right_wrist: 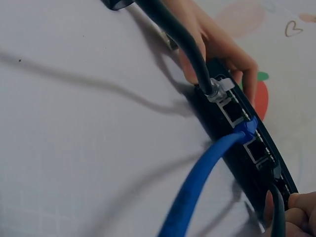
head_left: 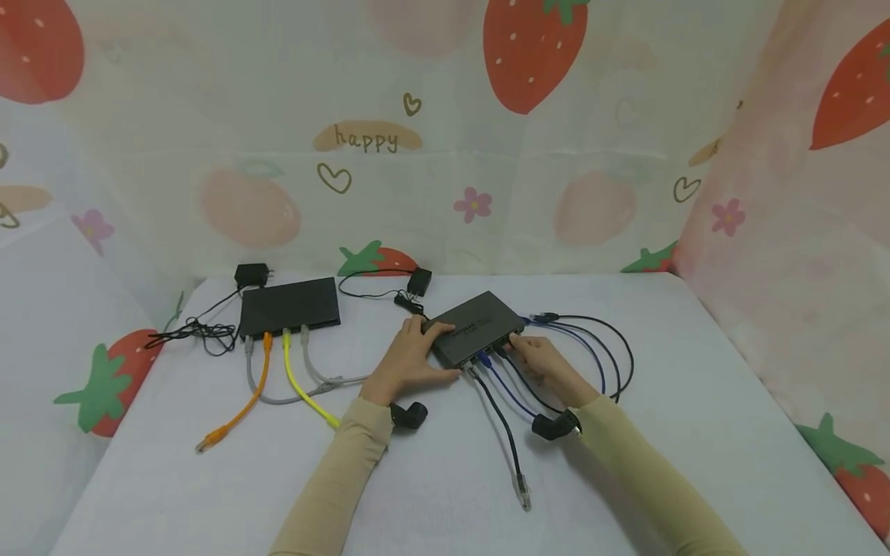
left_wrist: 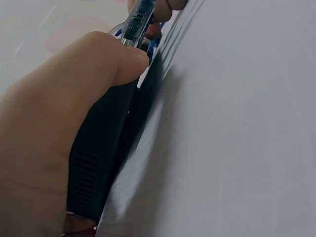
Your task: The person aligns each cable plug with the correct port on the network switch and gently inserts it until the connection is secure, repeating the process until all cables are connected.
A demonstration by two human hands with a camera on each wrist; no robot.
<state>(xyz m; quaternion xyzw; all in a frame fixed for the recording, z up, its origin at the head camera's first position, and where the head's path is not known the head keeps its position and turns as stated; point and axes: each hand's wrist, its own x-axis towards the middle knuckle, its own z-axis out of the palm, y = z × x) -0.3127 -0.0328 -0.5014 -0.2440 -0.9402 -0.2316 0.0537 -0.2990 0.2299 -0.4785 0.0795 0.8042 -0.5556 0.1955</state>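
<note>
A dark network switch (head_left: pixel 480 328) sits tilted above the table, between both hands. My left hand (head_left: pixel 409 357) grips its left end, the thumb (left_wrist: pixel 123 61) along the near edge beside a clear cable plug (left_wrist: pixel 137 22). My right hand (head_left: pixel 545 363) pinches the right front corner, as the right wrist view shows. Plugged into the front ports are a black cable (head_left: pixel 502 425) with a loose free end, a blue cable (right_wrist: pixel 197 173) and another black cable (right_wrist: pixel 277 210). Part of the switch is hidden behind my left fingers.
At the left stands a second black switch (head_left: pixel 290 305) with grey, orange (head_left: pixel 243 413) and yellow (head_left: pixel 300 386) cables. A power adapter (head_left: pixel 252 275) lies behind it, another adapter (head_left: pixel 419 282) at the back middle. Blue and black cables (head_left: pixel 612 347) loop at the right.
</note>
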